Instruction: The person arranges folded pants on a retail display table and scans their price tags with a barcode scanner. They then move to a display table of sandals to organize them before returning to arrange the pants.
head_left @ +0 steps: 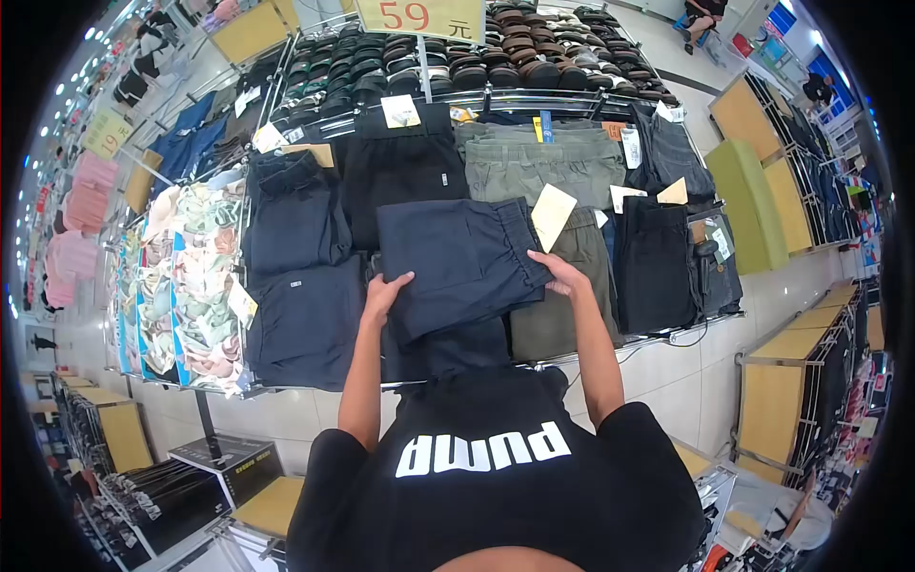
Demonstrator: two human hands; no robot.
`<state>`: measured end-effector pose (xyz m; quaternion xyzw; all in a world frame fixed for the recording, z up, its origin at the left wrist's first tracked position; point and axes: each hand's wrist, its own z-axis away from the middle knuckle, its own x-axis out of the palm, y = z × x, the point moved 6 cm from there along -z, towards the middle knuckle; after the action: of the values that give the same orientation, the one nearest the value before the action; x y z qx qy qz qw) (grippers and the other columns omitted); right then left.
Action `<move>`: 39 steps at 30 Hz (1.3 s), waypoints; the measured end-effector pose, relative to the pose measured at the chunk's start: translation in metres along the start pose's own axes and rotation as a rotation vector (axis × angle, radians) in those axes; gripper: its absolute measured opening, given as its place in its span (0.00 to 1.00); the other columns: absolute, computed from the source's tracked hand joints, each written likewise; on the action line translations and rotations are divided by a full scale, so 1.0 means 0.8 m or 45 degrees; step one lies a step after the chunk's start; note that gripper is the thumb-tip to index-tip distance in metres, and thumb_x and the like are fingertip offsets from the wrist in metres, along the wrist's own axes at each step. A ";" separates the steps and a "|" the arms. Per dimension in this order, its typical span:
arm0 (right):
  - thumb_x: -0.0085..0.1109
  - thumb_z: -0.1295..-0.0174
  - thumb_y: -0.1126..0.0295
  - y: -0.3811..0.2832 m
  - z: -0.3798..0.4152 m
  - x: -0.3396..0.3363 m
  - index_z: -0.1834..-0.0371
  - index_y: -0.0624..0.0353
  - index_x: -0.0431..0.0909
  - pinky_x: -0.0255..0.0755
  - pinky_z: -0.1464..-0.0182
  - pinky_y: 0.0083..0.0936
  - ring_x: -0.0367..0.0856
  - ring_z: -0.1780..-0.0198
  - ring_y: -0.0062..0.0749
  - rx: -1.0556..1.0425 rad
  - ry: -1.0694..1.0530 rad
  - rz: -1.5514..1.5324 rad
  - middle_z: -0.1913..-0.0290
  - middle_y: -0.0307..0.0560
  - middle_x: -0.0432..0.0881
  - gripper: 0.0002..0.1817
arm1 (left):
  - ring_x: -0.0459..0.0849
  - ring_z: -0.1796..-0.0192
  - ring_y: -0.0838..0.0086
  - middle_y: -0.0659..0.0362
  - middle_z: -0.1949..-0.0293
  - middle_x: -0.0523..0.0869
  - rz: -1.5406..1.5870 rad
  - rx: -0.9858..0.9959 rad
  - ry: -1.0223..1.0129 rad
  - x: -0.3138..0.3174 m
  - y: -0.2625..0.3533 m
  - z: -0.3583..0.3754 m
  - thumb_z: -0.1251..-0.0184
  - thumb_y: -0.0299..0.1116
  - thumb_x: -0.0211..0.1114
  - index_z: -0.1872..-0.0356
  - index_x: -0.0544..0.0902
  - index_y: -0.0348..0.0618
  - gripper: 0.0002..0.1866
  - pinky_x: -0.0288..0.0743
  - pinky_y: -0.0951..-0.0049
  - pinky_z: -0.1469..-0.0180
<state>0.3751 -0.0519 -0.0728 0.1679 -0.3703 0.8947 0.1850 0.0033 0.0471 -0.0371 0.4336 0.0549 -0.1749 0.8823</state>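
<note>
A folded pair of dark navy trousers [453, 253] is held between my two hands above the display rack. My left hand [386, 294] grips its left edge, thumb on top and the other fingers hidden under the cloth. At the elastic waistband on the right, my right hand [560, 274] pinches the fabric, close to a pale paper tag [552, 215]. Beneath and beside the held pair lie more folded trousers: a navy pair [307, 324] at the left, olive ones [562, 329] at the right and a black pair [400, 172] behind.
Rows of belts or rolled dark items [505, 57] fill the back of the rack, under a yellow price sign [422, 17]. Light patterned garments [205, 286] lie at the left. A green bench [746, 205] stands at the right. A seated person [703, 19] is far back.
</note>
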 end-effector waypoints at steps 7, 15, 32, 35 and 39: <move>0.71 0.41 0.68 -0.037 0.014 0.034 0.32 0.67 0.67 0.76 0.39 0.31 0.82 0.43 0.33 -0.192 0.089 0.226 0.41 0.49 0.81 0.35 | 0.85 0.50 0.65 0.49 0.50 0.84 0.405 0.089 -0.318 -0.002 0.024 -0.003 0.41 0.35 0.73 0.41 0.75 0.31 0.29 0.80 0.69 0.47; 0.72 0.44 0.75 -0.069 0.119 0.082 0.28 0.70 0.59 0.67 0.31 0.30 0.75 0.35 0.33 -0.452 0.047 0.239 0.34 0.51 0.74 0.42 | 0.84 0.47 0.63 0.47 0.46 0.82 0.403 0.354 -0.263 -0.041 0.098 0.083 0.42 0.32 0.72 0.36 0.71 0.32 0.33 0.78 0.68 0.43; 0.69 0.40 0.69 0.060 0.037 0.002 0.32 0.66 0.65 0.72 0.37 0.29 0.80 0.42 0.31 -0.264 0.241 0.122 0.39 0.48 0.79 0.34 | 0.78 0.38 0.64 0.50 0.41 0.80 0.235 -0.103 -0.583 0.010 -0.095 0.061 0.49 0.26 0.77 0.35 0.70 0.28 0.38 0.71 0.69 0.34; 0.69 0.40 0.69 0.060 0.035 0.002 0.32 0.65 0.65 0.73 0.39 0.29 0.80 0.43 0.30 -0.307 0.221 0.108 0.41 0.48 0.80 0.34 | 0.78 0.38 0.64 0.51 0.40 0.79 0.300 -0.205 -0.568 0.010 -0.104 0.078 0.50 0.24 0.77 0.35 0.70 0.29 0.38 0.71 0.69 0.34; 0.69 0.40 0.69 0.059 0.039 0.004 0.33 0.66 0.65 0.75 0.40 0.29 0.81 0.44 0.30 -0.314 0.223 0.096 0.42 0.48 0.80 0.33 | 0.77 0.37 0.64 0.51 0.38 0.77 0.086 -0.344 -0.561 0.005 -0.077 0.101 0.48 0.25 0.76 0.35 0.70 0.30 0.38 0.71 0.68 0.34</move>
<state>0.3559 -0.1050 -0.0790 0.0512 -0.4659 0.8599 0.2021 -0.0193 -0.0524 -0.0340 0.2648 -0.1303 -0.2266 0.9282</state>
